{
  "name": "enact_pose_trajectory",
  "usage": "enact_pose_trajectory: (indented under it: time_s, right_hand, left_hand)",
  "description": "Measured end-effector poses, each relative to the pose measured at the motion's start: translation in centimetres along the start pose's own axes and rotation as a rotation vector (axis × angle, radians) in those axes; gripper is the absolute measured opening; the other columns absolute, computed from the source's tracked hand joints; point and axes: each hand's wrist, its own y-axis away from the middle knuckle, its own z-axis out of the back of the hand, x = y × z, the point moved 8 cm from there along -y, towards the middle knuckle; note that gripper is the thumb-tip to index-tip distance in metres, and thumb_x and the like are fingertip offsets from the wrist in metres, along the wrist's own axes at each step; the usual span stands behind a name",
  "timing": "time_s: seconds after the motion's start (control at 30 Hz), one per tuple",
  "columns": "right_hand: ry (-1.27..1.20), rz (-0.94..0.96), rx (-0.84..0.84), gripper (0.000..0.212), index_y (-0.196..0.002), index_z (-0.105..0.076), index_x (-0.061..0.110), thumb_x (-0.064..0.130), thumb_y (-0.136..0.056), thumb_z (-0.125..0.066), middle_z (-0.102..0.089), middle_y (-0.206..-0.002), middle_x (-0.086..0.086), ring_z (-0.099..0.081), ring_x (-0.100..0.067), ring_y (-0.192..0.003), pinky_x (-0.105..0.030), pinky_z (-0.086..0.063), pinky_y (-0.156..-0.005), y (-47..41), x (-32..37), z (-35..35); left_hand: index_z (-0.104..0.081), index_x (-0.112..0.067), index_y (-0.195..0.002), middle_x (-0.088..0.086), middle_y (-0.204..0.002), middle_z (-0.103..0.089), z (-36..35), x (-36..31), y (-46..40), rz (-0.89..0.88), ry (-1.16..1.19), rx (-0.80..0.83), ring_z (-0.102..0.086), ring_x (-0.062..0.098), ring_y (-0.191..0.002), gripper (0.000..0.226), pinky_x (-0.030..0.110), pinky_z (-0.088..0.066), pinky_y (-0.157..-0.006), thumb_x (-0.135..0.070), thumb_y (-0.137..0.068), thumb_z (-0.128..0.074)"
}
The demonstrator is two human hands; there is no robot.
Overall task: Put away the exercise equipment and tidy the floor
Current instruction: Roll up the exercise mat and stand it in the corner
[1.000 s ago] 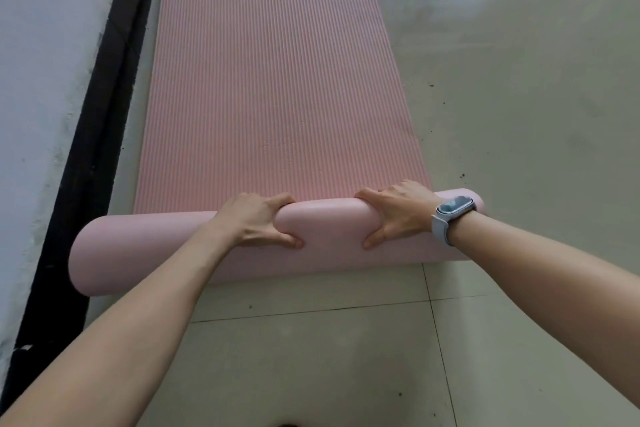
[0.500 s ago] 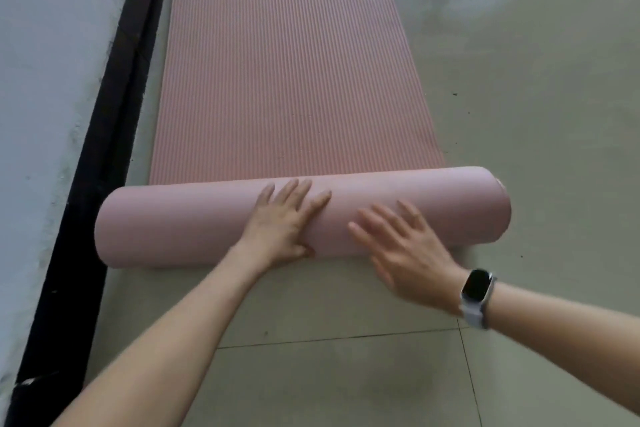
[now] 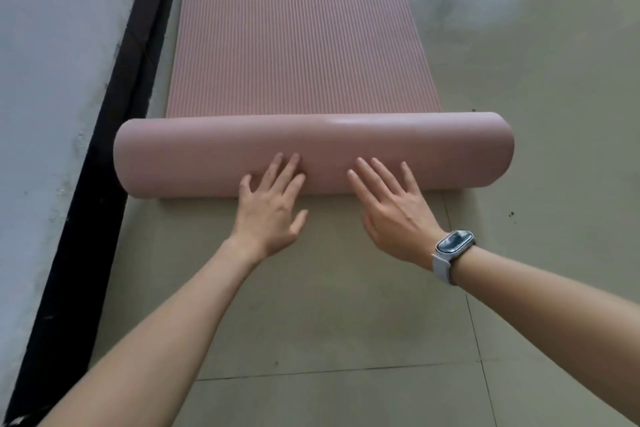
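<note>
Pink mat (image 3: 298,45) half rolled on the tiled floor (image 3: 329,322), roll (image 3: 207,156) lying crosswise near the wall's black baseboard (image 3: 104,156). Left hand (image 3: 270,208) and right hand (image 3: 391,211) flat, fingers spread straight, fingertips touching the roll's near side, gripping nothing. Watch (image 3: 453,243) on right wrist.

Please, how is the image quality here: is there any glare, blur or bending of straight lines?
Head view: a pale glare streak sits on top of the mat roll; bright light washes out the floor at top right; the black skirting leans and bows, a wide-angle effect; the left hand and right hand look slightly soft; the roll casts a thin shadow beneath.
</note>
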Motion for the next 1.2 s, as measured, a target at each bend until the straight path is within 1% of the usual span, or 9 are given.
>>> enact_pose_trajectory:
  time_s: [0.17,0.4,0.57,0.7,0.8,0.9,0.97,1.13,1.2]
  right_hand:
    - [-0.065,-0.124,0.277,0.061,-0.147,-0.003,0.014,0.014,-0.093,-0.031,0.015,-0.157,0.001,0.014,-0.021,-0.144,-0.056,-0.013,-0.113,-2.9,-1.9,-1.8]
    - [-0.112,-0.111,0.625,0.063,-0.147,-0.002,0.024,0.014,-0.091,-0.029,0.015,-0.156,0.005,0.011,-0.019,-0.145,-0.048,-0.010,-0.116,-3.5,-2.2,0.5]
    - [-0.043,-0.017,0.815,0.061,-0.147,0.003,0.026,0.031,-0.095,-0.030,0.015,-0.156,0.003,0.009,-0.019,-0.145,-0.046,-0.006,-0.116,-2.9,-2.2,0.3]
    - [-0.009,0.044,0.684,0.066,-0.147,0.006,0.021,0.041,-0.095,-0.030,0.022,-0.155,-0.004,0.016,-0.025,-0.144,-0.053,-0.002,-0.115,-5.9,-3.3,0.2]
    - [-0.006,0.079,0.490,0.066,-0.147,0.007,0.018,0.043,-0.096,-0.027,0.017,-0.156,-0.007,0.014,-0.028,-0.144,-0.056,-0.001,-0.114,-10.9,-5.9,1.4]
    - [-0.062,0.070,0.347,0.059,-0.147,0.000,0.020,0.039,-0.097,-0.025,0.006,-0.158,-0.005,0.003,-0.026,-0.145,-0.056,-0.005,-0.115,-17.7,-9.5,3.0]
    - [-0.117,-0.004,0.275,0.055,-0.147,-0.007,0.018,0.036,-0.097,-0.025,0.002,-0.158,-0.005,0.001,-0.026,-0.145,-0.056,-0.003,-0.115,-21.6,-11.3,3.8]
    - [-0.036,0.131,-0.100,0.050,-0.127,-0.050,0.005,0.017,-0.079,-0.049,-0.048,-0.137,-0.017,-0.046,-0.034,-0.128,-0.063,-0.032,-0.102,-21.2,-10.0,5.6]
    - [0.006,0.210,-0.025,0.054,-0.126,-0.053,0.007,0.024,-0.075,-0.043,-0.051,-0.136,-0.013,-0.050,-0.030,-0.125,-0.065,-0.033,-0.099,-19.5,-9.4,3.7]
  left_hand:
    - [-0.034,-0.018,-0.142,-0.001,-0.158,-0.015,3.9,2.9,-2.6,0.130,0.206,-0.021,-0.010,0.019,-0.146,0.055,0.044,-0.017,-0.115,-0.026,-0.089,-0.049]
    - [-0.007,-0.022,-0.149,-0.002,-0.159,0.008,3.6,3.6,3.8,0.245,0.263,0.441,0.003,0.018,-0.147,0.068,0.048,-0.016,-0.116,-0.025,-0.091,-0.043]
    - [-0.001,-0.024,-0.149,-0.003,-0.159,0.009,4.5,4.0,0.4,0.187,0.240,0.541,0.005,0.019,-0.147,0.069,0.050,-0.015,-0.116,-0.026,-0.092,-0.040]
    - [-0.001,-0.028,-0.149,-0.003,-0.158,0.015,3.4,4.9,-3.0,0.186,0.185,0.579,0.012,0.020,-0.146,0.070,0.054,-0.012,-0.115,-0.029,-0.092,-0.043]
    - [-0.012,-0.023,-0.148,0.001,-0.159,0.005,4.8,6.7,-7.5,0.293,0.127,0.372,0.005,0.022,-0.147,0.065,0.051,-0.010,-0.116,-0.026,-0.092,-0.044]
    - [-0.046,-0.012,-0.133,0.016,-0.146,-0.038,6.8,6.7,-11.7,0.294,0.010,0.009,-0.037,0.030,-0.136,0.053,0.051,-0.030,-0.109,-0.016,-0.080,-0.055]
    - [-0.058,-0.012,-0.119,0.014,-0.130,-0.057,5.8,5.5,-13.1,0.199,-0.033,-0.028,-0.056,0.029,-0.119,0.053,0.049,-0.045,-0.097,-0.018,-0.066,-0.061]
    - [-0.039,-0.020,-0.140,0.012,-0.153,-0.028,3.5,5.2,-16.9,0.215,-0.035,0.154,-0.030,0.028,-0.140,0.079,0.059,-0.034,-0.102,-0.029,-0.068,-0.070]
    - [-0.019,-0.025,-0.147,0.005,-0.159,-0.007,4.7,6.6,-19.7,0.255,-0.013,0.136,-0.009,0.023,-0.147,0.074,0.056,-0.014,-0.113,-0.028,-0.084,-0.056]
